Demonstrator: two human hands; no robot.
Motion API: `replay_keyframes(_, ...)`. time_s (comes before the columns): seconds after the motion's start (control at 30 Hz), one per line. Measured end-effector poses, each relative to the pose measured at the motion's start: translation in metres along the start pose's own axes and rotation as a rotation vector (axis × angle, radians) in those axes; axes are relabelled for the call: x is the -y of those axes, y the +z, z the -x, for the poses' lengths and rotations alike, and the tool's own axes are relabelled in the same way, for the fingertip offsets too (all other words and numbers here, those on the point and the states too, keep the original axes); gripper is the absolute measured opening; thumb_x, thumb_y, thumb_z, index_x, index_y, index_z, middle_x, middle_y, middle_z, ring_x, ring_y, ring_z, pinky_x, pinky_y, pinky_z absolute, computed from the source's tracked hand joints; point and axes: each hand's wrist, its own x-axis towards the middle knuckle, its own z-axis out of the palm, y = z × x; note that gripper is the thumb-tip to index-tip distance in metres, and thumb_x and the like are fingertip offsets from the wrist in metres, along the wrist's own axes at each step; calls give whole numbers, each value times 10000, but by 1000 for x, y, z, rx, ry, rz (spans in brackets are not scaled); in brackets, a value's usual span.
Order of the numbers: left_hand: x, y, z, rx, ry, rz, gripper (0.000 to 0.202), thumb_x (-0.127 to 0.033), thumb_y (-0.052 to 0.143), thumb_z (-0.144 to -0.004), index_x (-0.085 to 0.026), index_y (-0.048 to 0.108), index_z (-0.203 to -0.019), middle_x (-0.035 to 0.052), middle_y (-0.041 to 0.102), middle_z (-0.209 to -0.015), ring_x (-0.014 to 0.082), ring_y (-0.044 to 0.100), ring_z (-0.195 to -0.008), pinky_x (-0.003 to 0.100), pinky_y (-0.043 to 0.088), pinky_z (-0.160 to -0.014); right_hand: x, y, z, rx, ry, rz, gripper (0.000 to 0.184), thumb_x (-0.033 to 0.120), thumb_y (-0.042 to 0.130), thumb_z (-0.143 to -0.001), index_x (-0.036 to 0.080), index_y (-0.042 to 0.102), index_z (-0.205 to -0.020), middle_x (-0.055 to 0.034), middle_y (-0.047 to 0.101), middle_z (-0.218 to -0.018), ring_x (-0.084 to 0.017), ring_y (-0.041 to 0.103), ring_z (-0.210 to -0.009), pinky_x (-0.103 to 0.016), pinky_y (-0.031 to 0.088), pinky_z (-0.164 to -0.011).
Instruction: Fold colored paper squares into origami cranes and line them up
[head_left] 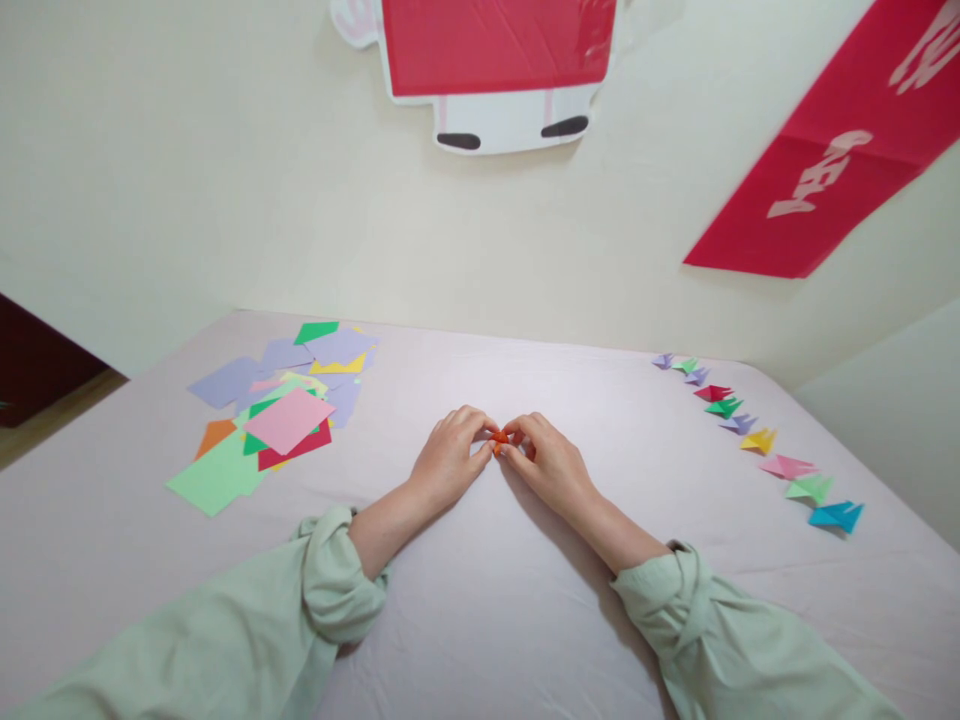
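My left hand (pixel 450 458) and my right hand (pixel 546 462) meet at the middle of the table, fingertips pinched together on a small orange folded paper (pixel 498 441). Most of that paper is hidden by my fingers. Both hands rest low on the pale pink tablecloth (pixel 480 600). My sleeves are light green and rolled back at the wrists.
A loose pile of coloured paper squares (pixel 281 415) lies at the left, with a pink sheet on top. A curved row of several small folded paper figures (pixel 750 430) runs along the right side, ending in a blue one (pixel 836 516). Red banners hang on the wall behind.
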Motion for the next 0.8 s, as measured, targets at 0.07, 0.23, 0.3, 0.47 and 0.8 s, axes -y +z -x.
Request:
replay_keyframes(0.07,0,0,0,6,-5,-7,107,-198,581,-828,-227,628,-920,36,611,-988,210,562,-969,374,457,-885,1,0,0,2,-4,21,88,289,561,-879,239,601,-939,-2,596,-901,-133,545,-700,-254,389,-641)
replay_keyframes(0.23,-3,0,-1,20,-17,-20,108,-186,592,-820,-224,627,-915,35,614,-996,212,561,-982,377,449,-898,2,0,1,9,-11,61,65,261,558,-878,232,596,-923,-2,591,-897,-135,550,-718,-252,378,-649)
replay_keyframes(0.3,-3,1,-1,19,-11,-27,108,-179,592,-816,-225,627,-907,35,615,-998,213,560,-988,377,448,-901,3,0,1,10,-15,76,57,258,561,-877,230,597,-911,-2,589,-898,-136,553,-725,-251,375,-650)
replay_keyframes(0.47,-1,2,-1,20,-5,-47,102,-186,599,-812,-230,630,-900,34,612,-1003,218,558,-990,381,448,-900,4,1,1,10,-9,104,55,263,555,-885,233,598,-900,1,582,-888,-130,545,-698,-245,355,-623)
replay_keyframes(0.8,-3,2,0,30,-2,-73,130,-137,570,-803,-227,609,-888,32,610,-1015,216,556,-985,379,443,-888,7,6,1,9,-37,226,64,194,529,-878,234,576,-896,-14,559,-901,-138,519,-673,-250,283,-567)
